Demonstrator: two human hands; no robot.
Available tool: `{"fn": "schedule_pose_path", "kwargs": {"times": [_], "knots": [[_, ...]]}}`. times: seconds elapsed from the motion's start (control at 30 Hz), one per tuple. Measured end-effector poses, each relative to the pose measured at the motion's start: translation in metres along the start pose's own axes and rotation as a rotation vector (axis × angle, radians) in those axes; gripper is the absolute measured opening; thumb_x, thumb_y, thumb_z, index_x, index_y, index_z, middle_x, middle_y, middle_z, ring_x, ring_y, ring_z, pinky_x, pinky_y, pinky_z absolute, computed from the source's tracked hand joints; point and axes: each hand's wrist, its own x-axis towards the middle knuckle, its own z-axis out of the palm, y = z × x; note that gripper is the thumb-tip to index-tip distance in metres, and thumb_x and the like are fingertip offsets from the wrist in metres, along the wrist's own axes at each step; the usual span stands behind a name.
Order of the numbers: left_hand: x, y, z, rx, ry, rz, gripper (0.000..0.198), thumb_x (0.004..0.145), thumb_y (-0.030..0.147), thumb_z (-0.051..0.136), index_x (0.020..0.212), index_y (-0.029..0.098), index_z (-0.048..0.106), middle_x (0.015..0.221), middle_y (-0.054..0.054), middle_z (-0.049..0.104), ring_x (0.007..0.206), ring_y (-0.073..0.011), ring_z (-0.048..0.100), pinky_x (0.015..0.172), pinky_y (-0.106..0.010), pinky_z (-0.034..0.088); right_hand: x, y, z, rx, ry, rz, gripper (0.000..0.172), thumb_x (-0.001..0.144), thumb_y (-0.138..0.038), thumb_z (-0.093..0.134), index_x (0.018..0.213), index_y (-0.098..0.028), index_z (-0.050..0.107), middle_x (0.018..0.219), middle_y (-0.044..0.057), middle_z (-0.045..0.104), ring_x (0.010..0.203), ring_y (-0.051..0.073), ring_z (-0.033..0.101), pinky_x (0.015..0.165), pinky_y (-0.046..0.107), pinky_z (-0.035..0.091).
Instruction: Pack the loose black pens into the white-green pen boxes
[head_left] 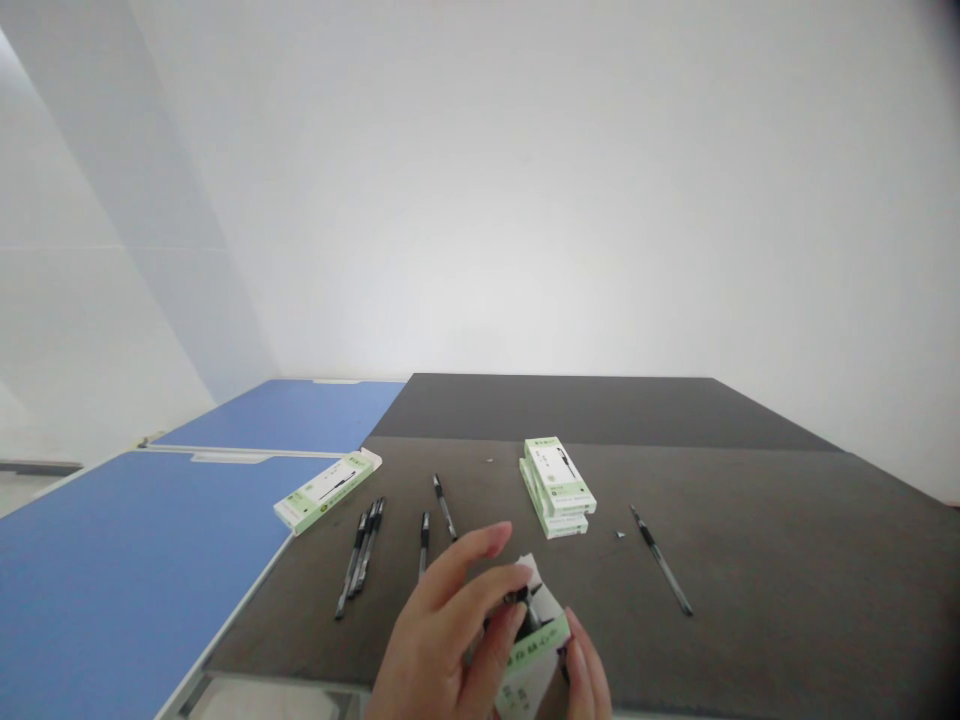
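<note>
You're holding a white-and-green pen box (536, 655), tilted with its top end open, and black pens (519, 598) stick out of it.

- The box you hold (541, 600): white, with a green band and black print
- Your stacked pen boxes (559, 480): white and pale green
- Your loose pens (661, 562): black and clear
- Your bench top (750, 560): dark grey
- The panel on your left (112, 570): bright blue, white-edged
- The wall ahead (525, 200): white
</note>
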Motion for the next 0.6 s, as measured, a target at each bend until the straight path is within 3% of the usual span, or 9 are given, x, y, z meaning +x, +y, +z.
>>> {"fn": "schedule_pose_path", "kwargs": {"times": [0.1, 0.17, 0.27, 0.4, 0.5, 0.6], "knots": [[0.004, -0.005, 0.000, -0.007, -0.168, 0.120, 0.029, 0.086, 0.014, 0.055, 0.106, 0.029, 0.070, 0.128, -0.006, 0.063, 0.120, -0.0224, 0.056, 0.102, -0.032, 0.046, 0.002, -0.001, 0.000, 0.004, -0.011, 0.003, 0.062, 0.082, -0.016, 0.055, 0.142, -0.016, 0.040, 0.119, 0.018, 0.058, 0.092, 0.030, 0.065, 0.066, 0.040, 0.057], [0.003, -0.008, 0.001, -0.040, -0.198, 0.093, 0.029, 0.087, 0.015, 0.053, 0.104, 0.029, 0.071, 0.134, -0.006, 0.059, 0.123, -0.0240, 0.054, 0.103, -0.034, 0.045, 0.001, 0.001, 0.000, -0.012, -0.032, 0.000, 0.061, 0.084, -0.017, 0.051, 0.144, -0.016, 0.038, 0.118, 0.018, 0.058, 0.091, 0.029, 0.065, 0.065, 0.039, 0.056], [-0.006, -0.010, 0.003, -0.213, -0.083, -0.044, 0.032, 0.089, 0.017, 0.051, 0.112, 0.029, 0.068, 0.139, -0.008, 0.054, 0.118, -0.0227, 0.058, 0.098, -0.031, 0.048, -0.002, 0.005, -0.002, -0.036, -0.037, -0.018, 0.062, 0.085, -0.019, 0.052, 0.144, -0.016, 0.037, 0.117, 0.018, 0.059, 0.089, 0.029, 0.065, 0.064, 0.039, 0.056], [-0.013, -0.006, 0.004, -0.513, 0.069, -0.325, 0.034, 0.089, 0.023, 0.054, 0.122, 0.029, 0.062, 0.124, -0.007, 0.066, 0.104, -0.0189, 0.065, 0.093, -0.026, 0.051, -0.005, 0.009, -0.003, -0.070, -0.078, -0.002, 0.069, 0.083, -0.033, 0.060, 0.144, -0.011, 0.034, 0.120, 0.021, 0.057, 0.095, 0.032, 0.064, 0.067, 0.042, 0.057], [-0.007, -0.001, 0.005, -0.704, 0.035, -0.575, 0.023, 0.084, 0.026, 0.062, 0.105, 0.023, 0.070, 0.107, -0.007, 0.073, 0.097, -0.0193, 0.067, 0.084, -0.023, 0.053, -0.006, 0.008, -0.003, -0.061, -0.077, 0.001, 0.072, 0.081, -0.033, 0.063, 0.144, -0.012, 0.035, 0.119, 0.021, 0.057, 0.096, 0.033, 0.063, 0.067, 0.043, 0.057], [0.003, 0.002, 0.010, -0.845, -0.027, -0.697, 0.010, 0.074, 0.017, 0.068, 0.083, 0.019, 0.070, 0.087, -0.003, 0.073, 0.078, -0.0159, 0.067, 0.070, -0.020, 0.052, -0.007, 0.007, -0.001, -0.012, -0.030, -0.024, 0.067, 0.081, -0.028, 0.061, 0.143, -0.015, 0.039, 0.118, 0.020, 0.058, 0.092, 0.032, 0.064, 0.065, 0.043, 0.057]]}}
